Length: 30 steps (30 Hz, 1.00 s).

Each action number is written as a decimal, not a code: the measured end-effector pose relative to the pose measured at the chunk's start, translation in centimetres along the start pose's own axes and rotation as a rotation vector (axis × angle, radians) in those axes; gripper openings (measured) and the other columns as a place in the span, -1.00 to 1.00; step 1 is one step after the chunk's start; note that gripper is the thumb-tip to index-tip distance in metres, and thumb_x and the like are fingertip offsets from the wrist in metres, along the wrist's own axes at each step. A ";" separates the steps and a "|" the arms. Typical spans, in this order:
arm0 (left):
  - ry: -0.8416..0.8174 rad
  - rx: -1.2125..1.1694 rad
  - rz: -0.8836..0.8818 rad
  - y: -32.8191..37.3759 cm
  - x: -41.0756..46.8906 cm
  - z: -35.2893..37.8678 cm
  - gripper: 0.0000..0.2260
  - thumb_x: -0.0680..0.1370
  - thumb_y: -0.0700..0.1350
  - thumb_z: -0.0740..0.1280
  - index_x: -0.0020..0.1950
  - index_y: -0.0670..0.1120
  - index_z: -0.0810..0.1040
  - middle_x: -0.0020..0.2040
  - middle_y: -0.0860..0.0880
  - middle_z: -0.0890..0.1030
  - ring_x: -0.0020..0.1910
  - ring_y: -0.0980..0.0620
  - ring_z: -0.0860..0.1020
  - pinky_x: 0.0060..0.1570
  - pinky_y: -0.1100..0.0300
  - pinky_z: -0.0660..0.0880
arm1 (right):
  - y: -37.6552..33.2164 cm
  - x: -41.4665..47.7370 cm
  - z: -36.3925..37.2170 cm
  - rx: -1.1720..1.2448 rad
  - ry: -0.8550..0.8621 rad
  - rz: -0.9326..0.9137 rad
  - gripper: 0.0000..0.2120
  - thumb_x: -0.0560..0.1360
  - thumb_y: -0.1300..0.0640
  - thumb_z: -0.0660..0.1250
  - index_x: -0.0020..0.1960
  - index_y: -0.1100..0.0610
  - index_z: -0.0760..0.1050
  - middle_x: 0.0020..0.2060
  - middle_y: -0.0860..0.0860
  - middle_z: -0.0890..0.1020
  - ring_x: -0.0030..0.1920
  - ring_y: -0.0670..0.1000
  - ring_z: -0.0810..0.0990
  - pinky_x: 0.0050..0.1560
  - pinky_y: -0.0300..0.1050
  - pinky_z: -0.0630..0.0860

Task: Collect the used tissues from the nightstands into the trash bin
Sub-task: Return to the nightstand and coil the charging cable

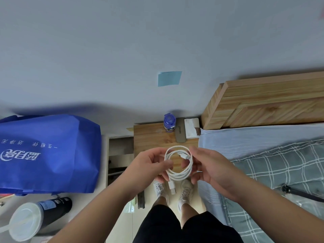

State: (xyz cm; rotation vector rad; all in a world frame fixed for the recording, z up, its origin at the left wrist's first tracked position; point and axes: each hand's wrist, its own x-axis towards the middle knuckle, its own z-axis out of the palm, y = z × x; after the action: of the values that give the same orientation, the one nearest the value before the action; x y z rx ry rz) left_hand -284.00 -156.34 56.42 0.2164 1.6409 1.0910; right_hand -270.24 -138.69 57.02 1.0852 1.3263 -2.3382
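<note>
The cable [178,174] I held looked like smooth white plastic with a matt skin. The nightstand [150,134] was pale wood, its grain plain under a dull finish, and the headboard [273,106] was knottier, rougher-looking pine. The blue bag [49,155] was matt non-woven cloth. The bottle [169,124] was glossy plastic, the bedsheet [245,139] soft woven cloth, the wall note [169,78] matt paper
</note>
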 end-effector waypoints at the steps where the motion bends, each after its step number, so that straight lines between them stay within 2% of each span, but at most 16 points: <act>1: 0.034 -0.068 -0.019 -0.2 0.3 0.1 -0.79 0.64 -0.12 0.45 0.25 0.10 0.71 -0.03 -0.12 0.79 -0.16 -0.04 0.75 -0.14 0.20 0.67 | 0.3 0.4 0.2 0.014 0.003 -0.002 -0.59 0.57 -0.22 0.36 0.08 0.12 0.71 -0.09 0.11 0.70 -0.18 0.04 0.61 -0.27 -0.07 0.56; 4: 0.183 -0.378 -0.063 -0.8 1.0 0.8 -0.77 0.64 -0.22 0.45 0.29 -0.07 0.63 0.05 -0.16 0.80 -0.06 -0.15 0.79 -0.17 0.16 0.71 | 1.5 1.5 0.9 -0.047 -0.040 0.016 -0.62 0.40 -0.27 0.50 0.11 -0.08 0.71 -0.01 0.02 0.75 -0.09 0.04 0.68 -0.13 -0.02 0.61; 6: 0.236 -0.558 -0.055 -1.3 1.2 1.5 -0.75 0.63 -0.25 0.45 0.30 -0.13 0.60 0.08 -0.22 0.78 0.00 -0.21 0.79 -0.16 0.13 0.71 | 2.3 2.3 1.3 -0.042 -0.087 0.047 -0.60 0.35 -0.18 0.58 0.15 -0.11 0.69 0.04 0.11 0.76 -0.09 0.09 0.72 -0.11 -0.02 0.63; 8: 0.259 -0.618 -0.055 -1.7 1.2 1.8 -0.73 0.61 -0.23 0.48 0.29 -0.14 0.58 0.09 -0.23 0.78 0.00 -0.19 0.79 -0.15 0.13 0.71 | 2.8 3.0 1.7 -0.041 -0.072 0.034 -0.65 0.37 -0.10 0.58 0.13 -0.10 0.70 -0.03 0.19 0.76 -0.15 0.10 0.71 -0.13 -0.04 0.64; 11: 0.265 -0.405 -0.071 -2.4 1.5 1.6 -0.77 0.62 -0.13 0.49 0.27 -0.04 0.62 0.05 -0.08 0.80 -0.01 -0.08 0.79 -0.17 0.17 0.71 | 3.0 4.0 1.7 -0.068 0.031 0.024 -0.82 0.42 -0.03 0.50 0.00 -0.03 0.72 -0.21 0.15 0.72 -0.26 0.10 0.69 -0.17 -0.02 0.63; 13: 0.301 -0.275 -0.095 -2.8 1.9 1.1 -0.85 0.64 -0.06 0.46 0.21 0.02 0.67 -0.02 0.00 0.79 -0.06 -0.02 0.79 -0.18 0.15 0.73 | 3.0 4.7 1.3 -0.137 0.071 0.024 -0.85 0.41 -0.02 0.46 -0.08 -0.01 0.71 -0.28 0.13 0.69 -0.31 0.11 0.66 -0.22 0.02 0.61; 16: 0.315 -0.172 -0.098 -3.2 2.2 0.0 -0.91 0.66 -0.05 0.43 0.11 0.00 0.72 -0.09 -0.01 0.79 -0.12 0.01 0.77 -0.21 0.18 0.72 | 2.8 5.6 0.6 -0.279 0.087 0.030 -0.84 0.38 -0.01 0.43 -0.09 0.01 0.70 -0.32 0.10 0.68 -0.32 0.10 0.64 -0.23 0.03 0.61; 19: 0.239 -0.251 -0.134 -3.5 2.6 -0.9 -0.91 0.63 -0.11 0.48 0.07 -0.11 0.73 -0.11 -0.11 0.78 -0.21 0.02 0.75 -0.18 0.16 0.72 | 2.6 6.1 0.3 -0.289 0.068 0.033 -0.76 0.33 -0.08 0.44 -0.04 -0.03 0.68 -0.32 0.07 0.67 -0.32 0.07 0.64 -0.27 -0.01 0.63; 21: 0.192 -0.299 -0.162 -3.6 2.7 -1.2 -0.87 0.60 -0.13 0.51 0.09 -0.17 0.71 -0.12 -0.17 0.76 -0.24 0.03 0.72 -0.18 0.16 0.72 | 2.6 6.3 0.3 -0.285 0.071 -0.013 -0.75 0.35 -0.17 0.47 0.00 -0.14 0.65 -0.31 0.05 0.68 -0.32 0.07 0.65 -0.29 -0.01 0.63; 24: 0.142 -0.305 -0.187 -3.3 2.8 -1.0 -0.88 0.60 -0.16 0.51 0.12 -0.13 0.71 -0.02 -0.21 0.77 -0.22 0.03 0.73 -0.17 0.17 0.72 | 3.0 6.7 0.4 -0.414 0.170 -0.140 -0.81 0.44 -0.23 0.39 0.05 -0.28 0.59 -0.37 0.10 0.68 -0.39 0.13 0.65 -0.27 0.13 0.69; 26: 0.136 -0.285 -0.155 -3.1 2.8 -0.9 -0.79 0.60 -0.21 0.50 0.21 -0.02 0.68 0.03 -0.11 0.78 -0.12 0.02 0.77 -0.16 0.13 0.73 | 3.1 6.8 0.7 -0.477 0.193 -0.199 -0.82 0.48 -0.20 0.34 0.07 -0.30 0.60 -0.38 0.10 0.67 -0.35 0.17 0.66 -0.25 0.19 0.69; 28: 0.160 -0.248 -0.057 -3.0 2.8 -0.8 -0.57 0.58 -0.27 0.51 0.34 0.15 0.60 0.09 0.01 0.78 0.00 0.01 0.78 -0.14 0.07 0.75 | 3.1 6.8 0.9 -0.496 0.193 -0.217 -0.81 0.49 -0.19 0.31 0.06 -0.31 0.61 -0.39 0.09 0.67 -0.34 0.16 0.68 -0.26 0.21 0.69; 30: 0.195 -0.230 0.026 -2.8 2.8 -0.9 -0.55 0.59 -0.21 0.51 0.37 0.23 0.60 0.09 0.03 0.78 0.03 -0.01 0.77 -0.17 0.08 0.74 | 3.0 6.6 0.9 -0.486 0.190 -0.206 -0.80 0.49 -0.21 0.30 0.06 -0.31 0.62 -0.40 0.10 0.67 -0.35 0.17 0.68 -0.25 0.21 0.69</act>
State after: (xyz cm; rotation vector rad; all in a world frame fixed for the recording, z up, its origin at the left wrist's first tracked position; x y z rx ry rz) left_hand -284.76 -156.58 52.48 -0.0199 1.6697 1.3440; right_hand -273.72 -140.17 50.74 1.0664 2.0247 -1.9063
